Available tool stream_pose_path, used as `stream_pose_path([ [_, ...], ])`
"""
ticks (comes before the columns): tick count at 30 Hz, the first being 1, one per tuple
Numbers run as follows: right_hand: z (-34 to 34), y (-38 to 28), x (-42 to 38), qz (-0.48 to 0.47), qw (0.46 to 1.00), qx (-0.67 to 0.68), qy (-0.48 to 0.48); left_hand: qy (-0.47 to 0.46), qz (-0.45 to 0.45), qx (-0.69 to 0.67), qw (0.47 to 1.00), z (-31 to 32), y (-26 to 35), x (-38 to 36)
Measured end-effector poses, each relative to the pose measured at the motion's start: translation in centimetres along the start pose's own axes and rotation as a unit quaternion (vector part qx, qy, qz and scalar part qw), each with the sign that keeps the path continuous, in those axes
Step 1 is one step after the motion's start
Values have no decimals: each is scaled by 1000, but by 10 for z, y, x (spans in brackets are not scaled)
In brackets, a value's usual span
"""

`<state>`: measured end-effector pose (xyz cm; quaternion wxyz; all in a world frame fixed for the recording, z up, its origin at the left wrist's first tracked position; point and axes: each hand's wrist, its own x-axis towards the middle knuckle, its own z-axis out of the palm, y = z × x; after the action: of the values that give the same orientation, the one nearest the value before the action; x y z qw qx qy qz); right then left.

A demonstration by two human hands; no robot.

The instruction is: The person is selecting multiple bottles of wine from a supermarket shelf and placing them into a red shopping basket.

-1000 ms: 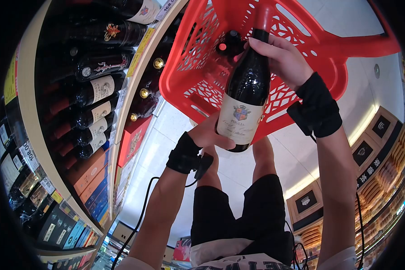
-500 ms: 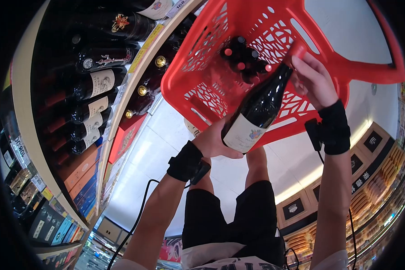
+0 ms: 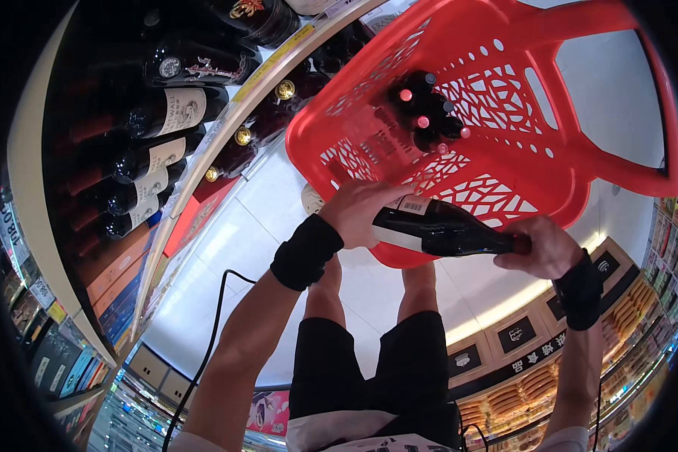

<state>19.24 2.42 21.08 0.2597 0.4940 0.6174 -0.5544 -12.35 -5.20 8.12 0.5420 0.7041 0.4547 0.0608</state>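
Between my hands lies a dark wine bottle (image 3: 459, 230) with a pale label, nearly level, its neck pointing right and slightly down. My left hand (image 3: 356, 213) is wrapped round its base end. At the other end my right hand (image 3: 542, 247) grips the red-capped neck. The bottle is over the near edge of a red plastic shopping basket (image 3: 497, 177). Inside the basket several dark bottles (image 3: 429, 113) stand upright, with red and dark caps. Part of the label is hidden by my left hand.
To the left, a curved shelf (image 3: 226, 120) holds several wine bottles (image 3: 169, 113) lying on their sides, with gold-capped bottles (image 3: 242, 136) beyond its edge. The basket's handle (image 3: 655, 181) sticks out right. A black cable (image 3: 215, 331) hangs by my left arm. Lit food shelves (image 3: 505, 399) stand lower right.
The bottle has swung from steeply tilted, neck up, to nearly level with the neck to the right. My right hand has come down with the neck. The basket appears slightly further right.
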Motion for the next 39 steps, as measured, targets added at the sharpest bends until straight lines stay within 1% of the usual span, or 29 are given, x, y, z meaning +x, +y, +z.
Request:
stream_pose_path([
  [3,16,-2,-3,-108,991,-7,77,-13,5,13,1000,5,-12,5],
  [4,26,6,-1,-160,979,10,124,-11,6,19,1000,12,-18,8],
  [5,28,8,0,-149,982,5,120,-9,7,24,1000,19,-24,9],
  [7,30,-3,4,-125,986,-8,114,55,9,28,998,26,-29,9],
  [8,28,-10,7,-103,987,-53,108,87,10,29,996,29,-32,9],
  [11,44,-8,29,-78,983,-89,142,62,-31,37,997,24,-39,2],
  [12,52,-3,39,-81,977,-112,161,85,-20,24,996,25,-45,1],
  [15,70,-2,73,-9,964,-210,161,81,-102,95,987,46,-86,0],
  [18,86,4,114,9,961,-207,185,95,-101,116,983,43,-83,-7],
  [21,94,-1,158,41,968,-194,154,172,-65,141,973,54,-90,-7],
  [24,96,-13,193,97,975,-178,92,167,-64,165,970,61,-90,-9],
  [27,100,-11,232,114,976,-168,76,202,-23,194,960,64,-94,-8],
  [28,101,-8,240,122,974,-179,69,197,-18,192,961,67,-94,-7],
  [30,107,-6,251,118,975,-171,82,185,-8,190,964,71,-93,-6],
  [32,112,-6,274,123,978,-151,77,240,27,200,949,75,-96,-5],
  [33,111,-10,282,118,979,-137,96,268,45,205,940,74,-96,-4],
  [36,111,-15,306,113,977,-99,152,297,24,219,929,72,-94,-2],
  [39,120,-12,330,127,969,-81,198,290,9,239,927,71,-91,-2],
])
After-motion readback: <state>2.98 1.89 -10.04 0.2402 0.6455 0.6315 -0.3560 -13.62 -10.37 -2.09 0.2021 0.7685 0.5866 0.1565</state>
